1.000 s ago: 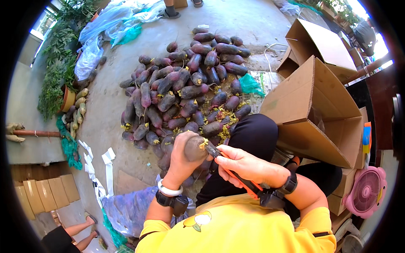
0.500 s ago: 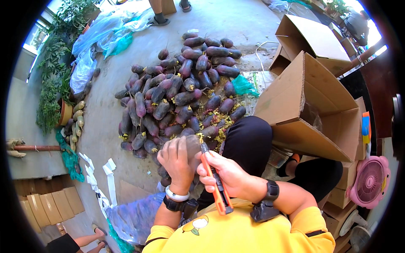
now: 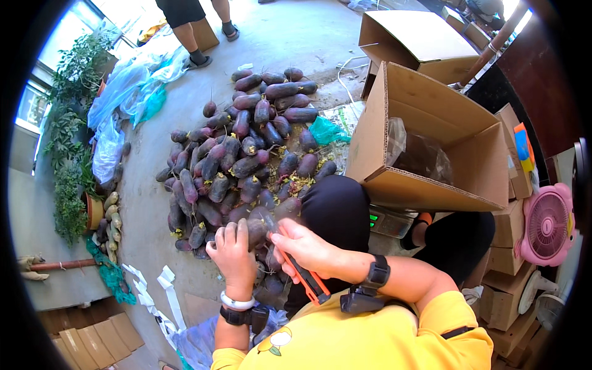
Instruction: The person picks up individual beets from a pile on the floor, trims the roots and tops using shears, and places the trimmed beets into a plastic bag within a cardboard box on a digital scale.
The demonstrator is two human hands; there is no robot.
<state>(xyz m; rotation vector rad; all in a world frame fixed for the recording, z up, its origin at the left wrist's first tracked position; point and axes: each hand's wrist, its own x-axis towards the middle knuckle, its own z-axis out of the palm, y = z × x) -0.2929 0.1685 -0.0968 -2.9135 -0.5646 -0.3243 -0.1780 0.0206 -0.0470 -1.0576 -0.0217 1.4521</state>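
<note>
The left hand (image 3: 235,262) has its fingers curled close together round a dark radish (image 3: 256,234), seemingly so that one end faces the other hand; the right hand (image 3: 302,248) pinches an orange-and-black cutter (image 3: 309,280) between thumb and bent fingers, its front end right by the radish, though whether a blade touches the skin I cannot tell; the grip sits well forward on the handle, probably for fine control; the held radish is over the near edge of a heap of radishes (image 3: 219,187), which lies on the floor (image 3: 148,203) just ahead of the dark-clad knee (image 3: 333,209), presumably for easy reach; to the right an open cardboard box (image 3: 425,191) has its mouth toward the person, perhaps for ready access, with clear plastic (image 3: 425,158) inside; below its near edge, beside the knee, sits a scale (image 3: 394,223) with a green display; a pink fan (image 3: 549,225) stands past the box's near right corner, likely for cooling; along the floor's left edge, blue plastic sheeting (image 3: 117,105) lies crumpled beside leafy plants (image 3: 65,135).
</note>
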